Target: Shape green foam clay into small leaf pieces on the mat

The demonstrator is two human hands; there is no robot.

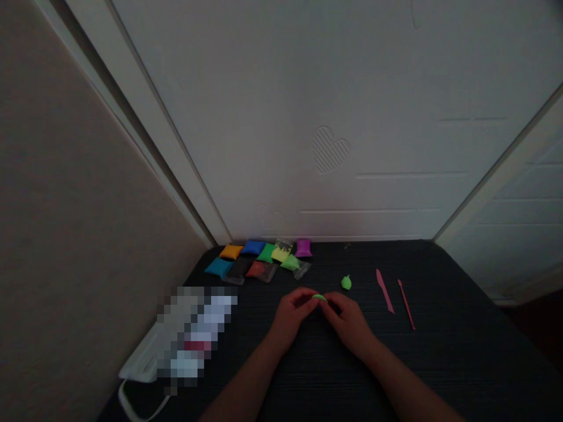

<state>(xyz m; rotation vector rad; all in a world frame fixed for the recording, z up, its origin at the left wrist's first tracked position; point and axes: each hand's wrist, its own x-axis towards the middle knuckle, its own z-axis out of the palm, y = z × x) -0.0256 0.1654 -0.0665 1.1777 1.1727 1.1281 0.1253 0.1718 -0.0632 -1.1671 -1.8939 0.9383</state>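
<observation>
My left hand [294, 312] and my right hand [347, 319] meet over the dark table [461, 328], fingers curled. Between their fingertips sits a small flat piece of green clay [319, 298], pinched from both sides. A second small lump of green clay [346, 283] lies on the table just beyond my right hand.
Several small bags of coloured clay [259, 261] lie at the table's far left. Two pink modelling tools [385, 291] [406, 305] lie to the right. A blurred-out package on a white bag [193, 334] sits near left. White panelled wall [334, 117] behind.
</observation>
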